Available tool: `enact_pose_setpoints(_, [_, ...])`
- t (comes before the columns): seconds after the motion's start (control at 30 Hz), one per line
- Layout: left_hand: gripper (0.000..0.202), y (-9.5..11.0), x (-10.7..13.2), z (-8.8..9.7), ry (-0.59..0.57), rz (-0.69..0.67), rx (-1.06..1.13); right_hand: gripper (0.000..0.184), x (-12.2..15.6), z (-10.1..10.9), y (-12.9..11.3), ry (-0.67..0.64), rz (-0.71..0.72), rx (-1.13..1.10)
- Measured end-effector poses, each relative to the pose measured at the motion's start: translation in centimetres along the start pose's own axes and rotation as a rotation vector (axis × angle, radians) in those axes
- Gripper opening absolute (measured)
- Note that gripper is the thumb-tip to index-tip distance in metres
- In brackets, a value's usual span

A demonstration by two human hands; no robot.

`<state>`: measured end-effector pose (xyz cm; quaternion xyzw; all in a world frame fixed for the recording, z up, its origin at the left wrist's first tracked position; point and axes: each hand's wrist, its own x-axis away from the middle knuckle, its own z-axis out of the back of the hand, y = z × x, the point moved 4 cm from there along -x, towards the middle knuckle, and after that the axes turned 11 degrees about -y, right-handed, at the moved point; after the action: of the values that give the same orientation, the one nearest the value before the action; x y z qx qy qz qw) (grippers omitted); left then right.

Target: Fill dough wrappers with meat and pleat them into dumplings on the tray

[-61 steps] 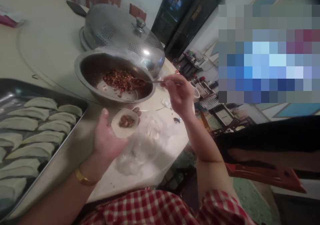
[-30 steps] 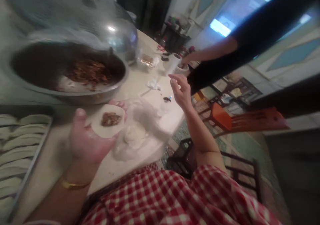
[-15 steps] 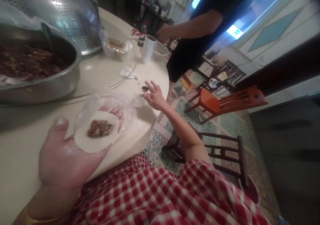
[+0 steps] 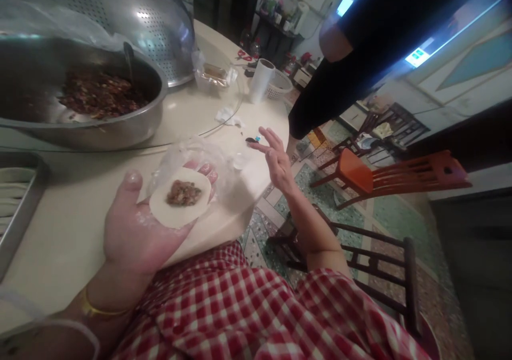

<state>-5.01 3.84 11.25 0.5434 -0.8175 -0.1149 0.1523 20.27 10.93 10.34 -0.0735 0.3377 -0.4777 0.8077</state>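
My left hand (image 4: pixel 140 237) is palm up, bearing a round dumpling wrapper (image 4: pixel 160 205) on its palm and fingers. A small mound of minced filling (image 4: pixel 184 193) sits in the middle of the wrapper. Beyond the fingertips lies crumpled clear plastic (image 4: pixel 172 154), partly behind the hand. Over the table's right edge my right hand (image 4: pixel 279 162) is raised with its fingers stretched out, holding nothing. Its fingertips are close to a small dark round object (image 4: pixel 252 140). Just left of that hand is a small whitish, see-through piece (image 4: pixel 242 160), too blurred to name.
A steel bowl of minced filling (image 4: pixel 100 90) stands at the left before a colander (image 4: pixel 160 34). A tray (image 4: pixel 24 189) holds pale pieces. Farther back are a foil-lined container (image 4: pixel 215 77), a white roll (image 4: pixel 263 80) and a basket (image 4: pixel 279 85). Another person (image 4: pixel 344 72) stands beyond.
The view has shifted left, bringing the tray into sight. My right hand has drawn back from the whitish piece. The other person's forearm and hand have left view.
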Motion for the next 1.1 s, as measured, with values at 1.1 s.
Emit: enact_pose_setpoints(1.1, [0.073, 0.7, 0.1, -0.5, -0.014, -0.112, -0.061, 0.061, -2.4, -3.1, 2.9, -0.201, -0.28, 0.271])
